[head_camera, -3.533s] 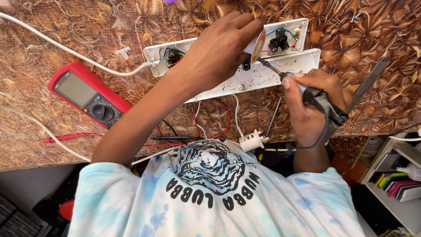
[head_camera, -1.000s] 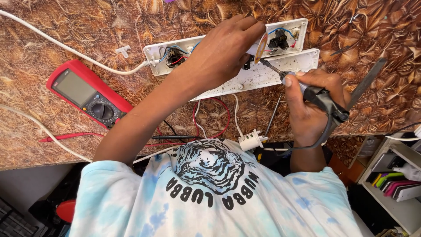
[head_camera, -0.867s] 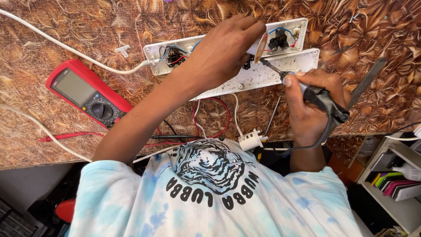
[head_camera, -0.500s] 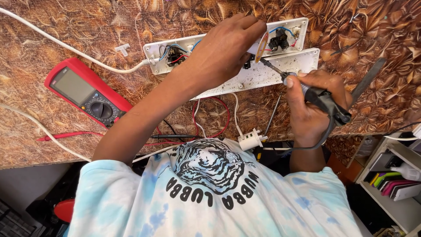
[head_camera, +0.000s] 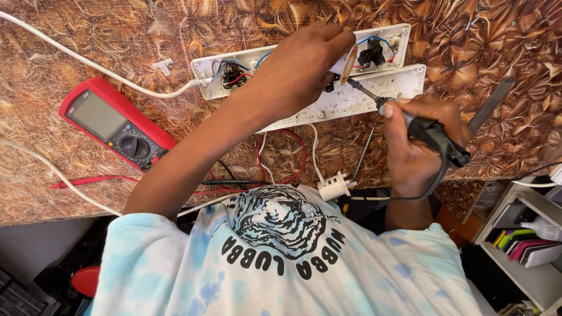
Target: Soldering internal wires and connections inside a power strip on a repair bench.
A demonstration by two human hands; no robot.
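Left hand (head_camera: pixel 295 73) reaches across, fingers pinching inside the opened power strip (head_camera: pixel 304 76); right hand (head_camera: pixel 418 140) fingers grip the soldering iron (head_camera: pixel 410 123), tip angled to it.

Bright daylight; sharp focus; slight edge distortion

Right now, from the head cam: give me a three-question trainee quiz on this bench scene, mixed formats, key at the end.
1. True or false: the right hand holds a black-handled soldering iron with its tip aimed at the opened white power strip.
2. Multiple choice: what lies to the left of the power strip on the patterned table? A) a red multimeter B) a blue drill C) a glass jar
3. Fill in: the left hand rests on the strip and pinches a thin strand of ____ next to the iron's tip.

Key: 1 true. 2 A, the red multimeter. 3 wire, seemingly solder.
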